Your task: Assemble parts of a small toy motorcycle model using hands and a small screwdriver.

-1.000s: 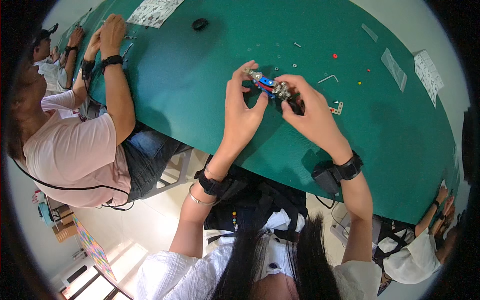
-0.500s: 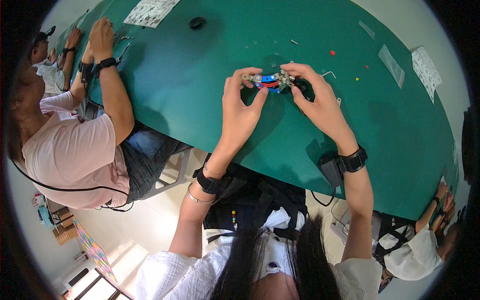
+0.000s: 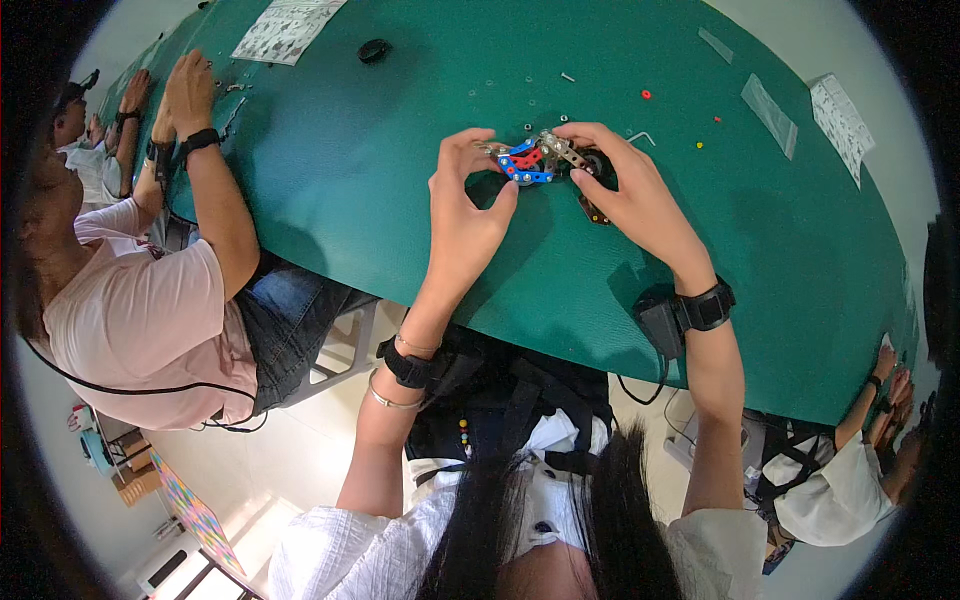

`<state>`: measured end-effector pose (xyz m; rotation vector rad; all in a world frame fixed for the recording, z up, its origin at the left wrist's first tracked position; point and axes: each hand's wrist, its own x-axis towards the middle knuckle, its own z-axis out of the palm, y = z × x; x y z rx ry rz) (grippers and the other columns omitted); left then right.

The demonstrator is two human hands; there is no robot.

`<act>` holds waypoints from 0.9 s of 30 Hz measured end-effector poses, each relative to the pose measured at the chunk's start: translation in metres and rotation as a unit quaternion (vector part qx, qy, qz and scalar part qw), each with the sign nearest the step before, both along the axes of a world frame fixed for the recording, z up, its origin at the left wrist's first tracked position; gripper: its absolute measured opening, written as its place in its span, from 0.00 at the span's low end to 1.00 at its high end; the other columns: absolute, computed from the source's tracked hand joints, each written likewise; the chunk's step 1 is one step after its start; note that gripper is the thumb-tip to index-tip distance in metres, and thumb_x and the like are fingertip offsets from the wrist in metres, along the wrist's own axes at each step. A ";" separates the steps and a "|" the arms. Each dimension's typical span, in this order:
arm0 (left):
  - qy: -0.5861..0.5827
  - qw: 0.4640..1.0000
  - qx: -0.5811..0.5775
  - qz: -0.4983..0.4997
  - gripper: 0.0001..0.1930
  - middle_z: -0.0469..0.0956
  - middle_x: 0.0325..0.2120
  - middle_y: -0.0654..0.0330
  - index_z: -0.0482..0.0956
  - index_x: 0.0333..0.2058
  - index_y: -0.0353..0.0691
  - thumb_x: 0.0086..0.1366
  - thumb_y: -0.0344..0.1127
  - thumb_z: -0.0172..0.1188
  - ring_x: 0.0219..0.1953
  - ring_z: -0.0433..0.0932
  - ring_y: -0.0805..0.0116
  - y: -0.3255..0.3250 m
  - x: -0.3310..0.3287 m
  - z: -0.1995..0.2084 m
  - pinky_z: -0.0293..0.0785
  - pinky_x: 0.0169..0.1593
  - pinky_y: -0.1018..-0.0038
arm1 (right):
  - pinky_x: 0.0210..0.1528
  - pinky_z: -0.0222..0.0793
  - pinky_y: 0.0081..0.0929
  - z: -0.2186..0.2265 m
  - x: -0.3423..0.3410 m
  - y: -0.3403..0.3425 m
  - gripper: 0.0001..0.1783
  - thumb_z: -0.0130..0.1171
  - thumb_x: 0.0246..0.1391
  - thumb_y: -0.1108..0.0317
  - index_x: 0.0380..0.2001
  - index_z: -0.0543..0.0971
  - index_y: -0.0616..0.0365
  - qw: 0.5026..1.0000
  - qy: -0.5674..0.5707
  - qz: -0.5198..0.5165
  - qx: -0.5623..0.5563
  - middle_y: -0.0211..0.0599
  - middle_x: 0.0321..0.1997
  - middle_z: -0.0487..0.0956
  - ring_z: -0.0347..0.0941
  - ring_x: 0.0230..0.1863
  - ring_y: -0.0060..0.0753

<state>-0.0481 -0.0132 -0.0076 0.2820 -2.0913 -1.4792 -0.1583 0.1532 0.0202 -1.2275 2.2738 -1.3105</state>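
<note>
One small assembly of blue, red and metal strips [image 3: 527, 160] is held between both hands over the green bench [image 3: 370, 180], rolled since the earlier frame so that its blue strips show spread wider apart, and lying nearly level where a second ago its left end was tipped up. The left hand [image 3: 462, 200] rises from its wrist with thumb and curled fingers pinching the blue end. Opposite, the right hand [image 3: 635, 200] slants inward, thumb and forefinger pinching the metal end, a dark piece [image 3: 596, 210] showing below its thumb.
</note>
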 end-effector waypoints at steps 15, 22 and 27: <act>0.025 0.946 0.301 -0.113 0.27 0.72 0.50 0.53 0.62 0.58 0.35 0.60 0.24 0.59 0.45 0.77 0.68 -0.004 0.003 0.005 0.73 0.50 0.74 | 0.36 0.64 0.15 0.005 0.003 -0.007 0.27 0.62 0.54 0.69 0.57 0.68 0.56 0.964 -0.231 0.030 -0.129 0.30 0.39 0.77 0.68 0.36 0.14; -0.001 0.946 0.306 -0.109 0.26 0.78 0.35 0.55 0.61 0.59 0.35 0.63 0.25 0.57 0.36 0.80 0.68 -0.006 0.002 0.007 0.74 0.41 0.77 | 0.36 0.63 0.14 0.005 0.008 -0.010 0.31 0.64 0.51 0.72 0.58 0.65 0.56 0.968 -0.206 0.027 -0.140 0.30 0.40 0.77 0.68 0.37 0.14; -0.007 0.948 0.297 -0.111 0.25 0.78 0.33 0.55 0.62 0.59 0.34 0.64 0.27 0.56 0.33 0.80 0.67 -0.006 0.004 0.007 0.73 0.40 0.76 | 0.41 0.65 0.17 0.016 0.009 -0.008 0.31 0.65 0.50 0.72 0.57 0.65 0.55 0.960 -0.257 -0.001 -0.107 0.31 0.39 0.77 0.68 0.38 0.16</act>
